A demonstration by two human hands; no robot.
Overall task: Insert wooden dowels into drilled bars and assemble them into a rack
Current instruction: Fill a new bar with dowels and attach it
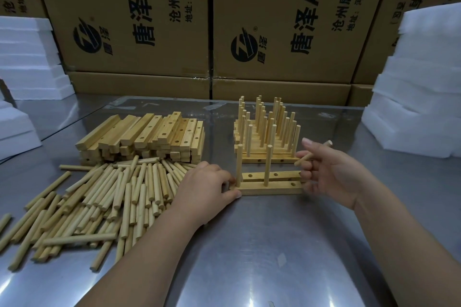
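Two drilled wooden bars (272, 183) lie side by side on the steel table in front of me. Two dowels (268, 164) stand upright in the near bar, and its right hole is open. My left hand (207, 188) grips the left end of the bars. My right hand (331, 169) hovers at their right end and pinches a single loose dowel (305, 157), tilted nearly flat. A heap of loose dowels (99, 197) lies to the left. A stack of drilled bars (149, 137) sits behind that heap.
Finished bars with upright dowels (267, 129) are stacked just behind the work piece. White foam blocks stand at the left (27, 57) and right (419, 87) edges. Large printed cardboard boxes (274, 20) wall off the back of the table.
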